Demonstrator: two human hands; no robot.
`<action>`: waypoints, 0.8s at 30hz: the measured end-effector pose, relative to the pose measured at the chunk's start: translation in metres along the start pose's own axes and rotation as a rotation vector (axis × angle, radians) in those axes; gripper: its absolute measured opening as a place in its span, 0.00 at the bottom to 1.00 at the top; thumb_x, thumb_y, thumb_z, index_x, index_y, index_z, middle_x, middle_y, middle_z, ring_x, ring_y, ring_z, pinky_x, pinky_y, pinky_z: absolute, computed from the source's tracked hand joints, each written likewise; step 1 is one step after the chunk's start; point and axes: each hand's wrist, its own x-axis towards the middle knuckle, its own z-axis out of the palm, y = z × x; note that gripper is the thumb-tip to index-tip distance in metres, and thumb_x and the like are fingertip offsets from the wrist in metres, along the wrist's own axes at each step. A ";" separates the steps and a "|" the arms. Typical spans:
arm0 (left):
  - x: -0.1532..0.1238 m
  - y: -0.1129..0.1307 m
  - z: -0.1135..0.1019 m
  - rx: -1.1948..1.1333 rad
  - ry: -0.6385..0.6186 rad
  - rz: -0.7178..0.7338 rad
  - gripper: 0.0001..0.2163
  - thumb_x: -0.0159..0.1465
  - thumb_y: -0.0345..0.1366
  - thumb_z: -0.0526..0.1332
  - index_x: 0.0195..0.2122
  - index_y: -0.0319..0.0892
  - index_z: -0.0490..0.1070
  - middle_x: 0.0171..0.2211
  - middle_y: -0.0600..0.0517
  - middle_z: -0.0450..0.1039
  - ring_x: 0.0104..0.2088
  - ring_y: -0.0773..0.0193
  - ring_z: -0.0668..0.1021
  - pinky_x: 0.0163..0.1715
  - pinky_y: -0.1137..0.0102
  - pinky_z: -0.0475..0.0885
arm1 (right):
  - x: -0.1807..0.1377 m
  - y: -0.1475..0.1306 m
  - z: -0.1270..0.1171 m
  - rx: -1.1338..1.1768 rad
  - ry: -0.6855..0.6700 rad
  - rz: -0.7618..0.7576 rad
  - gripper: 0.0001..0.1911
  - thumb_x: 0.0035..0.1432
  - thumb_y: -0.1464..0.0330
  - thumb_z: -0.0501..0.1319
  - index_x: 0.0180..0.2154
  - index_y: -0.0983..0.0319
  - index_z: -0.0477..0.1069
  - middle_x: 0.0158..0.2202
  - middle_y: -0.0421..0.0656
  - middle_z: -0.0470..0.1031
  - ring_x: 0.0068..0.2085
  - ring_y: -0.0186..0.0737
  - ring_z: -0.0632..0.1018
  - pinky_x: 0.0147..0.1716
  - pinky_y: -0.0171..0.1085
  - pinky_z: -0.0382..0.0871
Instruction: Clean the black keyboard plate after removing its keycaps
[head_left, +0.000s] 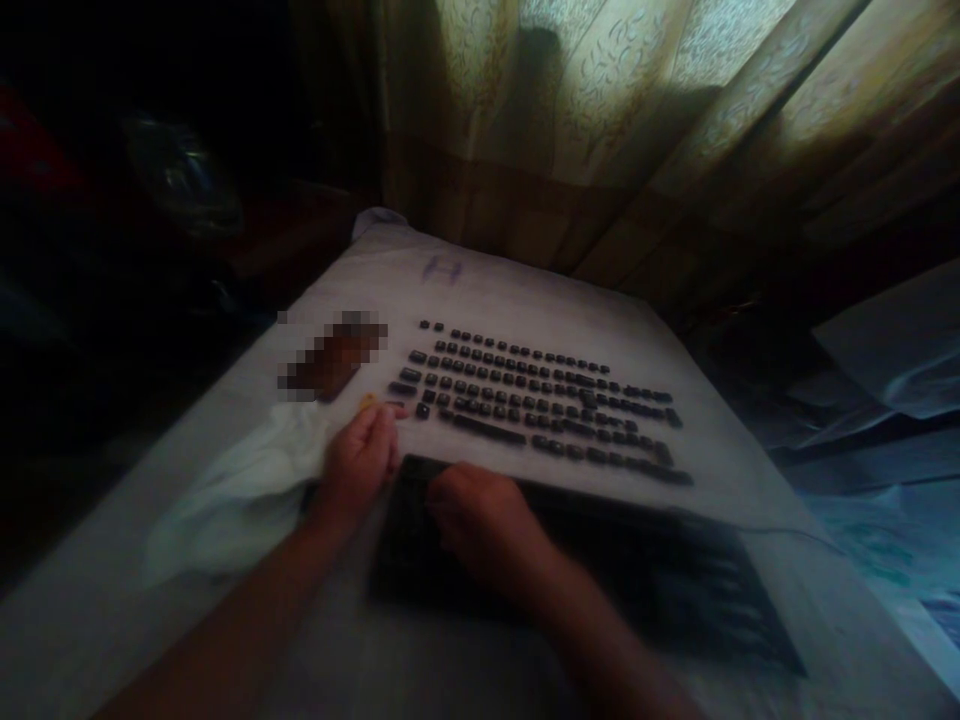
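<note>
A dark keyboard [600, 555] without most of its keycaps lies along the near side of the white-covered surface. Over its upper left part is my right hand [476, 505], fingers curled together; whatever they hold is hidden. My left hand [362, 450] is closed just beyond the keyboard's left corner, fingertips pressed together by a small yellowish thing [367, 402]. I cannot make out what is in it. Loose black keycaps [517, 380] lie in rows beyond the keyboard, among them a long space bar [489, 429].
A crumpled white cloth [240, 490] lies to the left of my left hand. Behind it is a reddish-brown, blurred-out object [334, 358]. A cable [787, 533] runs off the keyboard to the right. Patterned curtains [600, 110] hang past the far edge.
</note>
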 end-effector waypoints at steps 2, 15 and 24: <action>0.000 -0.001 0.000 0.010 -0.002 0.011 0.20 0.63 0.56 0.54 0.38 0.43 0.72 0.17 0.60 0.64 0.16 0.68 0.69 0.16 0.73 0.65 | 0.005 -0.003 0.002 0.006 0.004 -0.029 0.09 0.62 0.77 0.58 0.39 0.62 0.76 0.36 0.45 0.78 0.34 0.38 0.77 0.35 0.33 0.67; 0.000 -0.002 -0.002 0.074 -0.011 0.050 0.18 0.65 0.52 0.51 0.37 0.44 0.73 0.20 0.58 0.66 0.19 0.65 0.71 0.21 0.70 0.68 | 0.024 -0.015 0.011 -0.003 -0.009 -0.055 0.08 0.65 0.76 0.58 0.38 0.63 0.77 0.37 0.45 0.80 0.36 0.38 0.78 0.39 0.33 0.69; 0.000 -0.009 0.000 0.116 -0.029 0.066 0.19 0.66 0.52 0.50 0.38 0.45 0.74 0.23 0.57 0.66 0.22 0.65 0.71 0.23 0.70 0.68 | 0.004 -0.001 -0.009 0.024 -0.041 0.087 0.06 0.62 0.77 0.63 0.39 0.64 0.79 0.36 0.46 0.80 0.35 0.39 0.78 0.36 0.34 0.67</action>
